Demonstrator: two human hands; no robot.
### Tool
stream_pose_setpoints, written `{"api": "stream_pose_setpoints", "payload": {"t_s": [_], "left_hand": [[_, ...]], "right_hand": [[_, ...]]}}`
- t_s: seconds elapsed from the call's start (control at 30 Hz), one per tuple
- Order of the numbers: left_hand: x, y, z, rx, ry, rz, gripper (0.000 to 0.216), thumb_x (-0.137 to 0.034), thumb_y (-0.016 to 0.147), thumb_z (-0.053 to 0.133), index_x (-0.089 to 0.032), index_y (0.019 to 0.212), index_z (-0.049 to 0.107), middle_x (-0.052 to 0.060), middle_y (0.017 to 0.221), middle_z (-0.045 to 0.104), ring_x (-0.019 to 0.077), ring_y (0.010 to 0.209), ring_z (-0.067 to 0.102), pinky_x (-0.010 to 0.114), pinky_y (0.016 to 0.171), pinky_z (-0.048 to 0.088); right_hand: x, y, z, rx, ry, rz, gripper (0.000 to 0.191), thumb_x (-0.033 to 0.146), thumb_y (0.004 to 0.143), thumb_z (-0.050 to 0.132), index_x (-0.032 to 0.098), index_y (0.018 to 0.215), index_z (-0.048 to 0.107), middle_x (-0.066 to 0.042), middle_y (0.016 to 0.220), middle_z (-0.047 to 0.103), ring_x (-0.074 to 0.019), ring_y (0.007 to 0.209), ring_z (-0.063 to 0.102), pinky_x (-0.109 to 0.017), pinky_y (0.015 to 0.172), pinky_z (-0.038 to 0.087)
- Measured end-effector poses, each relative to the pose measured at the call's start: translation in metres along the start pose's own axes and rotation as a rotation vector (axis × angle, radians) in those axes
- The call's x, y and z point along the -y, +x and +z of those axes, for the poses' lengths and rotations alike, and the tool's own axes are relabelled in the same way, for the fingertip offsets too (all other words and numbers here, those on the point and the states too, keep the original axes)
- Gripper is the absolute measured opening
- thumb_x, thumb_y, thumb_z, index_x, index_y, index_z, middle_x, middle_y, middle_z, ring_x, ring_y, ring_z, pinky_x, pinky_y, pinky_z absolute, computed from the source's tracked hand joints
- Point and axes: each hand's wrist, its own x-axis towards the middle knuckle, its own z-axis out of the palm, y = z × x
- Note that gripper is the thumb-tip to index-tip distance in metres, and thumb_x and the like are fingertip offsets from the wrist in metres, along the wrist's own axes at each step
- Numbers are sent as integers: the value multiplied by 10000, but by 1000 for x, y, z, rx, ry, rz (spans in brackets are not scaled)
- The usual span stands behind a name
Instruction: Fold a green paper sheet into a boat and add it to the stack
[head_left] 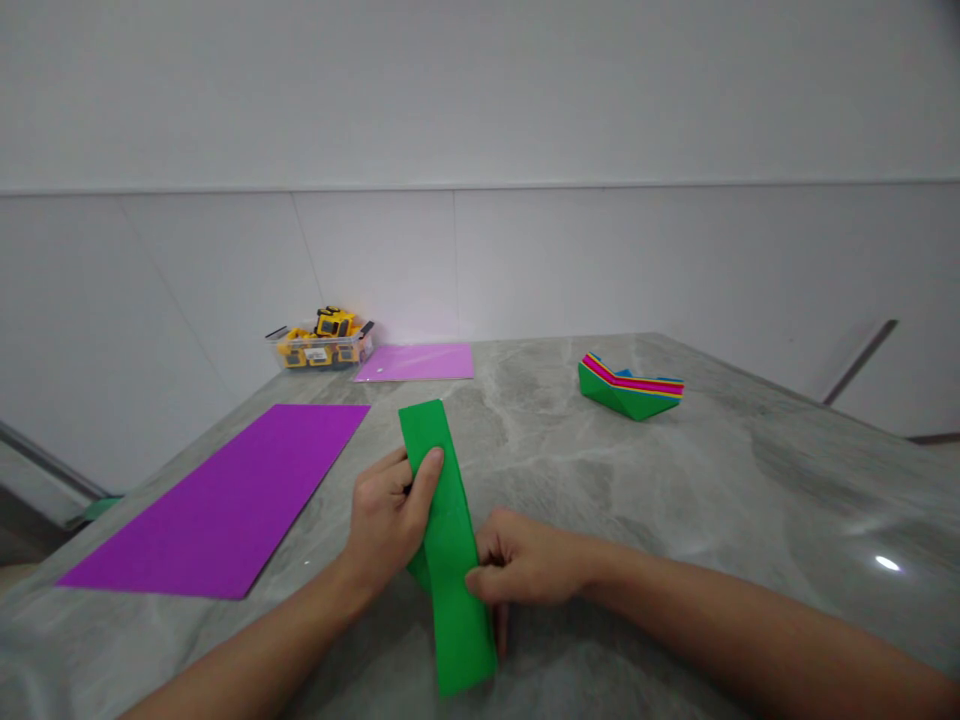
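A long folded strip of green paper (452,560) is held up above the table, tilted, its lower end toward me. My left hand (391,510) grips its upper left side, thumb on the front face and fingers behind. My right hand (521,560) pinches the right edge lower down, with thumb and curled fingers closed on it. Behind the strip, a bit of green paper shows at the left; the rest of the back is hidden. Farther off to the right sits a folded paper boat (631,390), green below with pink, yellow and blue edges.
A large purple sheet (232,500) lies flat on the left of the grey marbled table (720,480). At the back are a pink sheet (420,362) and a clear plastic box (319,352) with yellow toy vehicles (335,322). A white wall (525,260) stands behind.
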Motion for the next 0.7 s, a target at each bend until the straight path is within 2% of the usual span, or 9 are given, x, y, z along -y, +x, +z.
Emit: {"api": "stream_pose_setpoints", "payload": {"t_s": [0.07, 0.2, 0.3, 0.4, 0.53, 0.7], "left_hand": [[3, 4, -3, -55, 39, -18, 511, -284, 922, 545, -186, 463, 343, -51, 489, 332, 78, 422, 330, 244, 420, 226], [5, 8, -8, -113, 89, -43, 514, -293, 919, 542, -195, 467, 317, -54, 487, 311, 80, 425, 305, 255, 426, 213], [3, 7, -8, -120, 96, -48, 514, -298, 916, 540, -196, 468, 310, -54, 489, 308, 81, 427, 302, 256, 428, 211], [3, 7, -7, -122, 103, -64, 514, -311, 912, 542, -196, 466, 314, -55, 489, 309, 82, 429, 295, 257, 428, 206], [6, 7, -4, -88, 76, -144, 505, -345, 911, 530, -198, 467, 338, -55, 483, 312, 88, 426, 290, 255, 419, 206], [9, 8, -2, -48, 55, -241, 505, -411, 906, 514, -199, 472, 367, -46, 478, 350, 97, 429, 316, 252, 410, 211]], "right_hand": [[2, 3, 5, -90, 25, 27, 369, 346, 896, 476, 117, 642, 615, -13, 541, 627, -91, 401, 564, -171, 409, 449], [6, 6, 10, -172, -10, -3, 579, 532, 944, 367, 124, 604, 599, -22, 497, 578, -94, 379, 510, -190, 373, 418], [5, 6, 10, -264, -96, -46, 644, 600, 956, 324, 138, 585, 578, -14, 475, 542, -91, 377, 473, -193, 355, 365], [4, 4, 7, -328, -257, -104, 648, 582, 977, 308, 158, 539, 528, -2, 454, 508, -93, 395, 466, -198, 371, 350], [7, 1, 5, -267, -404, -192, 645, 556, 989, 288, 157, 556, 552, -4, 470, 539, -98, 433, 503, -199, 428, 404], [11, -3, 2, -132, -366, -202, 727, 650, 959, 239, 131, 640, 637, -58, 567, 650, -119, 485, 584, -220, 496, 480]]}}
